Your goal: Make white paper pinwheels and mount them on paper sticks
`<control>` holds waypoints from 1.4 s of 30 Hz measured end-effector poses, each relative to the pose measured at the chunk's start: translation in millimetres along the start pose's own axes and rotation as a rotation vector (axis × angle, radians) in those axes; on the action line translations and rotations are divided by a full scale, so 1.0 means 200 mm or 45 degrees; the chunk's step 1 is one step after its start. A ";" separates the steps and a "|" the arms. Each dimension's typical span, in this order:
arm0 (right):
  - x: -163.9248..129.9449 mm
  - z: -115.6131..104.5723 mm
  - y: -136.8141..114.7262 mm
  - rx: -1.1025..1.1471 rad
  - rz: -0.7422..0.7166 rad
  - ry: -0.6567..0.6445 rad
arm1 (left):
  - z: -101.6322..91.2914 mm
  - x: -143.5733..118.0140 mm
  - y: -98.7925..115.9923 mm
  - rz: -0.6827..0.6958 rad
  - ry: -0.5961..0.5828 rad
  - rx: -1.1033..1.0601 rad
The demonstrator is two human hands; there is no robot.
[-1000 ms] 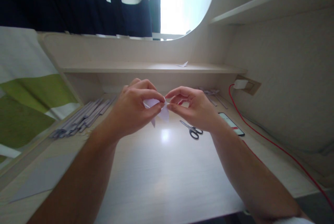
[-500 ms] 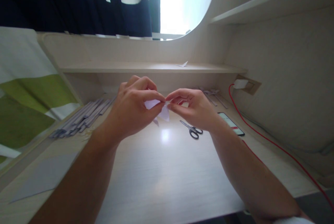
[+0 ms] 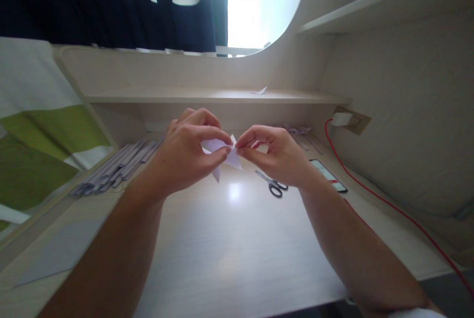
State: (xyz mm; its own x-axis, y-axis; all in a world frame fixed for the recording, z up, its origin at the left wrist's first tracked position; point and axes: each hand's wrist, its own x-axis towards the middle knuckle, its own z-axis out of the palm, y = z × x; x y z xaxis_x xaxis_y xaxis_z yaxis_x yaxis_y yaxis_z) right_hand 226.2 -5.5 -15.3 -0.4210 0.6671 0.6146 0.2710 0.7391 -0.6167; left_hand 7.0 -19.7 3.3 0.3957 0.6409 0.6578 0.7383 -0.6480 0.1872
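A small folded white paper piece (image 3: 223, 155) hangs in the air above the pale wooden desk (image 3: 237, 239), held between both hands. My left hand (image 3: 188, 150) pinches it from the left with thumb and fingers, covering much of it. My right hand (image 3: 276, 152) pinches its right tip between thumb and forefinger. A pointed flap sticks down below my left fingers.
Scissors (image 3: 272, 183) lie on the desk just right of the hands, a phone (image 3: 328, 176) beyond them. A red cable (image 3: 377, 194) runs from a wall plug (image 3: 341, 119). Grey paper strips (image 3: 114, 167) lie at the left, a flat sheet (image 3: 61, 251) nearer. A small paper piece (image 3: 260, 92) rests on the shelf.
Both hands stay almost where they were. The paper has been turned slightly between the fingers, so a point now shows above the pinch and the lower flap hangs further down.
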 end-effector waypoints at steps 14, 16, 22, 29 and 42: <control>-0.01 -0.01 -0.01 -0.089 -0.064 -0.048 | -0.01 0.00 -0.01 0.015 -0.065 -0.091; -0.01 -0.01 -0.01 -0.095 -0.069 -0.055 | 0.00 0.00 -0.01 0.020 -0.073 -0.094; -0.01 0.00 0.00 -0.176 -0.126 -0.081 | 0.01 0.00 -0.03 0.032 -0.105 -0.088; -0.01 0.01 0.01 -0.219 -0.118 -0.044 | 0.02 0.00 -0.01 0.052 -0.093 -0.115; 0.01 0.01 0.04 -0.207 0.060 0.251 | 0.05 0.04 -0.07 -0.560 0.354 -0.332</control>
State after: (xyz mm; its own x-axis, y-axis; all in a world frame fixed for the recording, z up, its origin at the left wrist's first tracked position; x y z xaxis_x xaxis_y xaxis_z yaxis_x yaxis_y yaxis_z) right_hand 225.0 1.3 -20.2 -0.2323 0.6949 0.6805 0.4288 0.7012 -0.5696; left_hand 5.0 -1.5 -0.4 -0.1023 0.7634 0.6378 0.6281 -0.4476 0.6365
